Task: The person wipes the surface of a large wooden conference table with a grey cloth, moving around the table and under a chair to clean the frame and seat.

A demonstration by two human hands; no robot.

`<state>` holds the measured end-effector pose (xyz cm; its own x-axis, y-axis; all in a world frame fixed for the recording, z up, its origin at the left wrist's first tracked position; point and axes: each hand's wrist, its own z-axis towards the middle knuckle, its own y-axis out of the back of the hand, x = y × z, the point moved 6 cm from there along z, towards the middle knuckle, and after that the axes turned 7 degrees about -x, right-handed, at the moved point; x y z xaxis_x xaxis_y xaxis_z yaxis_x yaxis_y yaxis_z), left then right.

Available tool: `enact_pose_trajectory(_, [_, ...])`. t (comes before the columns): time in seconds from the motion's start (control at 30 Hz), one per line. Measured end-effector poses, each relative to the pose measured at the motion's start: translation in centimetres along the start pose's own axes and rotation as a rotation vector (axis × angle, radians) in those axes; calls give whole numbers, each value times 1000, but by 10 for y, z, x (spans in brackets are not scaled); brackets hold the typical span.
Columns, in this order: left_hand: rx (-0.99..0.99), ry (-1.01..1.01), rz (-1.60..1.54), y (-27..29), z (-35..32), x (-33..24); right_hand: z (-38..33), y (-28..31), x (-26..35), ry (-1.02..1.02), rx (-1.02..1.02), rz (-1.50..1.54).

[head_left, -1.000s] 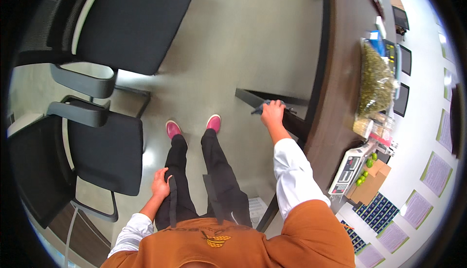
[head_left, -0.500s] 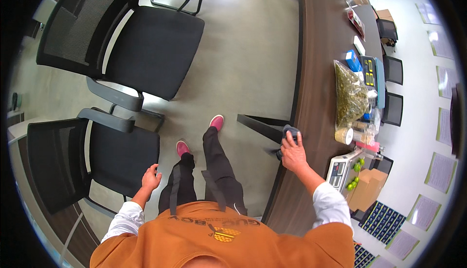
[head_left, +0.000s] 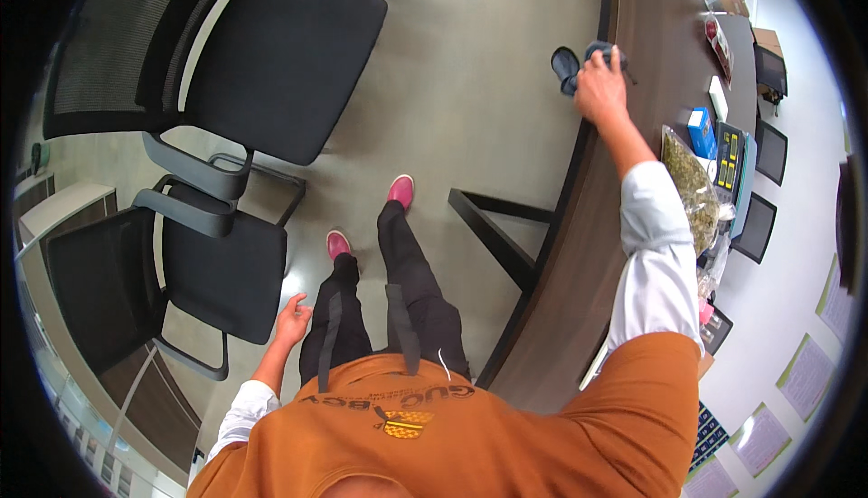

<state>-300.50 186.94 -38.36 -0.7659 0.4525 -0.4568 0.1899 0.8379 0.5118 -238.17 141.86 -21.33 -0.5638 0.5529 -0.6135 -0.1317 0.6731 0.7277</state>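
Note:
My right hand [head_left: 601, 91] reaches forward over the left edge of the dark wooden table. Its fingers are closed on a dark grey thing with two rounded pads [head_left: 566, 66], shaped like headphones; one pad hangs out past the table edge and the hand covers part of the rest. My left hand [head_left: 291, 320] hangs beside my leg, near the lower black chair. Its fingers are loosely bent and apart, with nothing in them.
The table [head_left: 579, 254] runs along my right. On it lie a clear bag of dried green stuff [head_left: 689, 186], a blue box [head_left: 702, 132], a scale [head_left: 730, 162], a red packet [head_left: 720, 51] and a clear cup [head_left: 726, 3]. Black chairs [head_left: 280, 55] stand left; a black table leg [head_left: 493, 236] slants out.
My right hand has moved forward along the table edge, carrying the dark padded thing. My right arm now stretches out and hides the white scale. The left hand has shifted slightly.

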Motion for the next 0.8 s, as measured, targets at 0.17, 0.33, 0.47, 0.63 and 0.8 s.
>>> enact_pose_trajectory(0.17, [81,27,-145,-9,12,-13,-165,27,114,309,213,130])
enact_pose_trajectory(0.33, [76,-36,-75,11,5,-33,-346,53,226,415,391,436])
enact_pose_trajectory(0.47, [92,-275,64,28,15,22,-336,55,219,239,284,273])
enact_pose_trajectory(0.63, [70,-222,273,86,-3,56,-308,61,194,25,144,195])
enact_pose_trajectory(0.8, [91,-179,326,92,-35,135,-432,66,289,159,273,291])
